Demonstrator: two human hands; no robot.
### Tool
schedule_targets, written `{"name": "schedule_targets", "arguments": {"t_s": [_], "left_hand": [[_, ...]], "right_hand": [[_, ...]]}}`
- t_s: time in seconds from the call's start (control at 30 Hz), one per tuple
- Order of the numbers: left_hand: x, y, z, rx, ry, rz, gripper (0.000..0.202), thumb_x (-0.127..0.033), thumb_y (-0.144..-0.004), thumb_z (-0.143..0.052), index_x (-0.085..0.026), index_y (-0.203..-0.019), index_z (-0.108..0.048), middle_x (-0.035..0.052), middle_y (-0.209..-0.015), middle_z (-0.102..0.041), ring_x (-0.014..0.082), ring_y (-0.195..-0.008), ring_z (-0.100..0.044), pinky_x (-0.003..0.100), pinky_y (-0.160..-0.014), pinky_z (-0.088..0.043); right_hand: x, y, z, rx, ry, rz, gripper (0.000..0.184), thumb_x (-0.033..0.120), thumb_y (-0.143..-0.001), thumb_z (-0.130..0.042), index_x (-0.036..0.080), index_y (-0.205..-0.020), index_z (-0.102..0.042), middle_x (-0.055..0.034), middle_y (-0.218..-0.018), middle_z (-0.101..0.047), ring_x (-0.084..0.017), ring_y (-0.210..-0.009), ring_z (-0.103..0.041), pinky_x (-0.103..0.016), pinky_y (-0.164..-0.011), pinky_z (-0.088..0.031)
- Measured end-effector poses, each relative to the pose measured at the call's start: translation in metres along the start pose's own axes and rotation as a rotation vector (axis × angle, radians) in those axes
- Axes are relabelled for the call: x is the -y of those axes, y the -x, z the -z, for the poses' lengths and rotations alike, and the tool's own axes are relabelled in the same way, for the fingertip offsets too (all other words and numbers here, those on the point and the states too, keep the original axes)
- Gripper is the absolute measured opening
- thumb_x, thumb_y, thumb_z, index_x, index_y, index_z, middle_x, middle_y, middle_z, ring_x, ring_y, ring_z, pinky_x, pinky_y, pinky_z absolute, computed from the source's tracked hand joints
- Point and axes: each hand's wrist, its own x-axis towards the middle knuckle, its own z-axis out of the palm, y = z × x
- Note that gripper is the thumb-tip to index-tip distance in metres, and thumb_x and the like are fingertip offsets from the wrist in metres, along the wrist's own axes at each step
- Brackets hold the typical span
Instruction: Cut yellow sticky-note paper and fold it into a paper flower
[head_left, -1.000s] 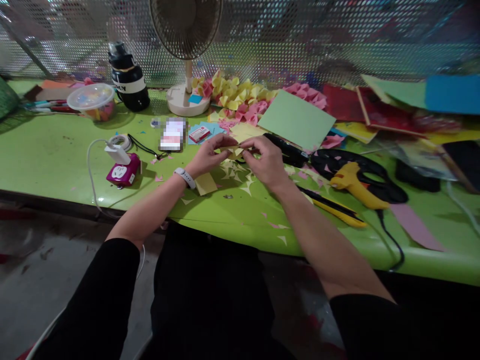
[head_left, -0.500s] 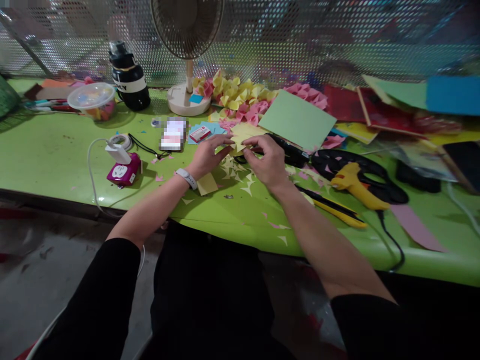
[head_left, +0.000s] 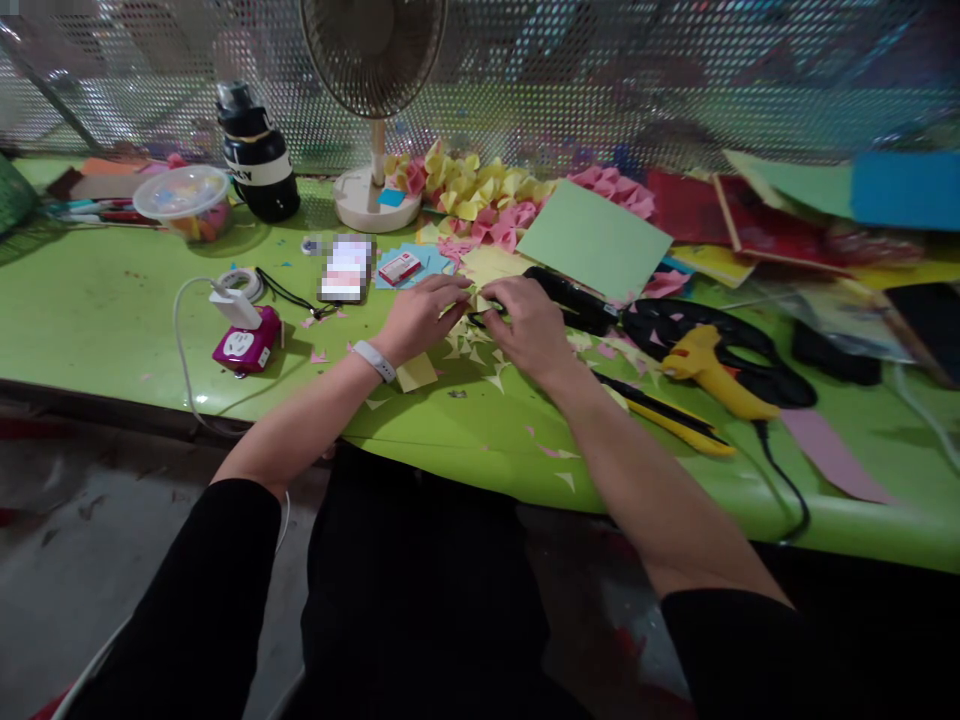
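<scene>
My left hand point(head_left: 424, 312) and my right hand point(head_left: 525, 322) meet low over the green table point(head_left: 97, 300), fingers curled together. Between their fingertips sits a small piece of yellow paper point(head_left: 480, 303), mostly hidden by the fingers. Yellow paper scraps point(head_left: 480, 360) lie scattered under and around both hands. A yellow square sheet point(head_left: 415, 372) rests by my left wrist, which wears a white band. Black scissors point(head_left: 574, 297) lie just beyond my right hand.
A yellow glue gun point(head_left: 712, 375) and a yellow knife point(head_left: 667, 415) lie to the right. Folded yellow and pink paper pieces point(head_left: 480, 200), a green sheet point(head_left: 592, 240), a fan point(head_left: 375, 110), a black bottle point(head_left: 255, 160), a plastic tub point(head_left: 184, 200) and a pink socket point(head_left: 244, 345) fill the table.
Both hands have sunk from slightly raised down to the table surface, still pinching the yellow paper, and have closed in over it.
</scene>
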Motion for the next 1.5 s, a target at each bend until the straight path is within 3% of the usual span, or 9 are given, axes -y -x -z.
{"name": "schedule_targets", "arguments": {"t_s": [0.33, 0.53, 0.7, 0.83, 1.0, 1.17, 1.27, 1.37, 1.5], "left_hand": [[-0.010, -0.001, 0.006, 0.041, 0.025, 0.043, 0.016, -0.025, -0.094, -0.059, -0.016, -0.101, -0.070, 0.0140, -0.120, -0.073, 0.0240, -0.112, -0.069, 0.040, -0.091, -0.057], [-0.011, -0.006, 0.011, -0.006, 0.560, 0.265, 0.026, -0.039, -0.096, -0.059, -0.017, -0.104, -0.070, 0.0113, -0.114, -0.073, 0.0192, -0.107, -0.069, 0.035, -0.097, -0.054], [-0.007, -0.008, 0.007, 0.128, 0.861, 0.488, 0.046, -0.057, -0.100, -0.046, -0.018, -0.105, -0.070, 0.0096, -0.103, -0.073, 0.0173, -0.095, -0.070, 0.033, -0.089, -0.055], [-0.005, -0.009, 0.012, 0.042, 0.798, 0.473, 0.044, -0.056, -0.099, -0.048, -0.020, -0.101, -0.072, 0.0095, -0.113, -0.072, 0.0214, -0.112, -0.066, 0.037, -0.101, -0.051], [0.000, -0.008, 0.013, 0.093, 0.752, 0.395, 0.034, -0.045, -0.098, -0.053, -0.016, -0.095, -0.069, 0.0099, -0.102, -0.073, 0.0198, -0.101, -0.068, 0.037, -0.098, -0.050], [0.000, -0.007, 0.011, 0.082, 0.767, 0.430, 0.024, -0.034, -0.094, -0.059, -0.017, -0.110, -0.066, 0.0089, -0.115, -0.072, 0.0191, -0.110, -0.067, 0.035, -0.101, -0.050], [-0.003, -0.009, 0.012, 0.060, 0.764, 0.456, 0.026, -0.037, -0.094, -0.061, -0.018, -0.110, -0.066, 0.0091, -0.116, -0.072, 0.0197, -0.111, -0.066, 0.036, -0.102, -0.050], [-0.005, -0.011, 0.016, -0.032, 0.784, 0.555, 0.033, -0.049, -0.096, -0.055, -0.018, -0.096, -0.068, 0.0100, -0.108, -0.073, 0.0192, -0.104, -0.069, 0.035, -0.095, -0.054], [-0.006, -0.011, 0.015, 0.147, 0.942, 0.674, 0.037, -0.052, -0.093, -0.061, -0.016, -0.091, -0.067, 0.0098, -0.093, -0.075, 0.0167, -0.085, -0.073, 0.031, -0.080, -0.059]], "right_hand": [[0.010, -0.002, 0.002, -0.007, 0.106, -0.019, 0.026, 0.012, -0.093, -0.047, 0.022, -0.105, -0.068, -0.0125, -0.114, -0.068, -0.030, -0.109, -0.059, -0.048, -0.093, -0.049], [-0.004, -0.004, 0.006, -0.037, -0.095, 0.000, 0.024, 0.019, -0.095, -0.048, 0.028, -0.103, -0.069, -0.0086, -0.112, -0.072, -0.032, -0.109, -0.062, -0.054, -0.096, -0.050], [-0.006, -0.006, 0.008, -0.040, -0.173, 0.014, 0.021, 0.025, -0.096, -0.049, 0.029, -0.101, -0.070, -0.0075, -0.111, -0.072, -0.030, -0.108, -0.063, -0.055, -0.099, -0.050], [-0.005, -0.006, 0.008, -0.034, -0.213, 0.030, 0.022, 0.024, -0.095, -0.049, 0.027, -0.101, -0.070, -0.0095, -0.113, -0.072, -0.031, -0.108, -0.064, -0.054, -0.098, -0.050], [-0.009, -0.007, 0.006, -0.026, -0.237, 0.011, 0.024, 0.026, -0.096, -0.046, 0.028, -0.105, -0.069, -0.0094, -0.116, -0.070, -0.030, -0.112, -0.062, -0.054, -0.101, -0.048], [-0.011, -0.009, 0.007, -0.010, -0.243, -0.023, 0.026, 0.028, -0.097, -0.044, 0.030, -0.104, -0.068, -0.0091, -0.111, -0.069, -0.030, -0.110, -0.061, -0.052, -0.098, -0.050], [-0.009, -0.009, 0.010, -0.033, -0.228, -0.020, 0.024, 0.029, -0.097, -0.045, 0.030, -0.102, -0.069, -0.0090, -0.105, -0.068, -0.030, -0.105, -0.061, -0.051, -0.094, -0.051], [-0.007, -0.009, 0.013, -0.061, -0.135, -0.023, 0.023, 0.027, -0.096, -0.048, 0.030, -0.102, -0.070, -0.0086, -0.103, -0.068, -0.030, -0.104, -0.059, -0.051, -0.093, -0.049], [-0.005, -0.010, 0.015, -0.003, -0.045, -0.013, 0.026, 0.027, -0.098, -0.047, 0.029, -0.102, -0.072, -0.0094, -0.097, -0.068, -0.031, -0.098, -0.059, -0.052, -0.090, -0.049]]}}
